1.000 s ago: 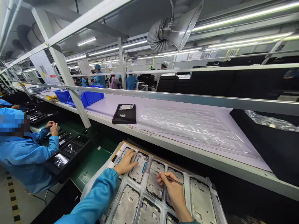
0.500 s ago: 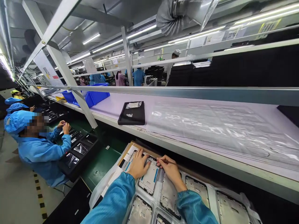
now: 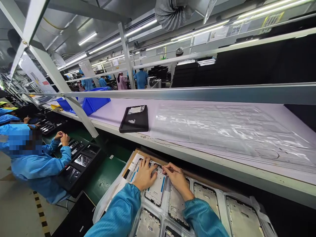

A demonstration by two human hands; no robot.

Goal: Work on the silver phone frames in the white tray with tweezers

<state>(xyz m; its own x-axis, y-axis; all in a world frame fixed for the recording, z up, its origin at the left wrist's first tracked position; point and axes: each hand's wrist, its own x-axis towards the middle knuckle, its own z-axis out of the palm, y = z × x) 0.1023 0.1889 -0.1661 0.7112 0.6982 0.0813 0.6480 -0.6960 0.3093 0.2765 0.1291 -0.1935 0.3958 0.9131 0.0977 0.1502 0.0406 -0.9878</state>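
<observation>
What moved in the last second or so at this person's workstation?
The right hand moved up and left across the trays of metal phone frames, keeping hold of its tweezers. It now sits beside the left hand, which stayed on the same frame. The black tray on the bench stayed in place.

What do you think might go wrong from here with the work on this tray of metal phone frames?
The pointed tweezers in the right hand are right at the metal phone frame, so a slip might scratch it. The bare left hand rests on that frame and may leave fingerprints. The right sleeve lies over neighbouring frames in the tray and could snag or shift them.
</observation>
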